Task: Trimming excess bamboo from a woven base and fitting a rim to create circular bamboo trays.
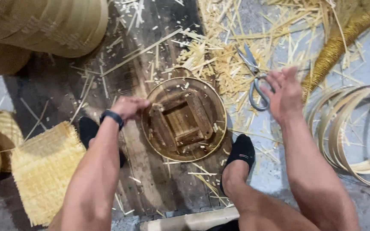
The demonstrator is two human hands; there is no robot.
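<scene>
Left hand (129, 107): one, with a dark wristband; grip curled narrow, resting on the left rim of the round wooden form, holding nothing that can be made out.
Right hand (284, 92): one, grip wide with fingers spread, holding nothing, just beside the scissors' handles.
Round wooden form (184, 119): one, flat on the dark floorboards (150, 179) between the two feet, with a square frame of wooden blocks inside its thin bamboo rim.
Scissors (253, 75): one grey pair, lying on the bamboo scraps (219, 51) up and to the right of the form.
Feet: two in black socks (240, 152), one on each side of the form.
Woven mat (43, 171): one square piece, at lower left.
Bamboo hoops (347, 128): several nested together at the right; exact count unclear.
Stacked baskets (52, 25): one stack at upper left.
</scene>
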